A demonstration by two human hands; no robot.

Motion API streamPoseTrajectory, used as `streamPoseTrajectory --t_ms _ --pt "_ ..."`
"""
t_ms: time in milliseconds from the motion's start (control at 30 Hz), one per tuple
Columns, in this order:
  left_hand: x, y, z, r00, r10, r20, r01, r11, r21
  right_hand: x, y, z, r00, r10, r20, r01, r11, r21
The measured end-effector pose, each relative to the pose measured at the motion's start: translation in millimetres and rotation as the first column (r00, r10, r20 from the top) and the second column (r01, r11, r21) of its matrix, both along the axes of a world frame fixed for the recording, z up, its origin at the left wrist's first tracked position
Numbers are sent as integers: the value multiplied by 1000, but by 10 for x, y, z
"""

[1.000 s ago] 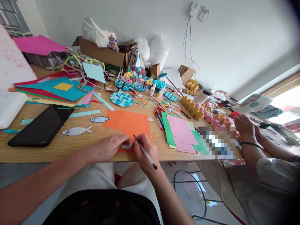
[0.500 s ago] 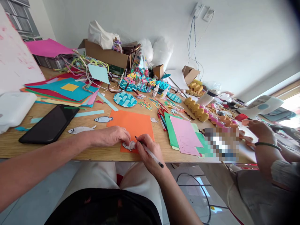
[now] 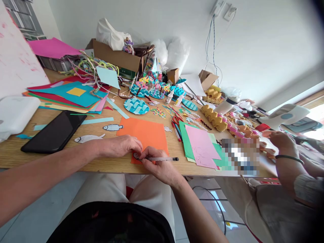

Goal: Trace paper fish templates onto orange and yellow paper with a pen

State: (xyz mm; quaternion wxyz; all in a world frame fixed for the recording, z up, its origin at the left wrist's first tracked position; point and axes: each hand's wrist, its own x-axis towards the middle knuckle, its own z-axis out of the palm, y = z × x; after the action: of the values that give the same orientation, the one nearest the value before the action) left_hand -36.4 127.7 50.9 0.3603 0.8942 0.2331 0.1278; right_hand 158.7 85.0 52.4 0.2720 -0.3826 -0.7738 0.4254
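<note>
A small grey-white paper fish [image 3: 136, 156], mostly hidden, is pinned by the curled left hand [image 3: 121, 145] at the near edge of the orange sheet [image 3: 145, 133]; a pen [image 3: 163, 158] is gripped in the right hand [image 3: 158, 167].

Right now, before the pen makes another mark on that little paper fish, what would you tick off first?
1. Paper fish held down under the left hand fingertips: ok.
2. Grip on the pen by the right hand: ok, the pen lies nearly level.
3. Pen tip touching the fish: cannot tell, fingers hide it.
4. Orange sheet flat under the fish, on the table: ok.
5. Fish wholly on the sheet: cannot tell, the hands cover most of it.
6. Neighbour's hand well apart from both hands: ok.
</note>
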Motion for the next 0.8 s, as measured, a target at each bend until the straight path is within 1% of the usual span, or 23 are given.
streamPoseTrajectory --t_ms 133,433,633,800 --pt "0 8 7 1000 -12 -8 12 1000 3 -7 12 -35 1000 -1 -2 1 1000 15" --pt "-7 11 25 1000 -20 2 20 1000 2 -18 17 -63 1000 0 9 0 1000 6" --pt "-9 25 1 999 -36 5 36 999 13 -23 24 -79 999 0 35 -1 1000 30" --pt "-22 37 -18 999 -43 9 43 999 27 -44 10 -87 998 -25 53 23 999 35"
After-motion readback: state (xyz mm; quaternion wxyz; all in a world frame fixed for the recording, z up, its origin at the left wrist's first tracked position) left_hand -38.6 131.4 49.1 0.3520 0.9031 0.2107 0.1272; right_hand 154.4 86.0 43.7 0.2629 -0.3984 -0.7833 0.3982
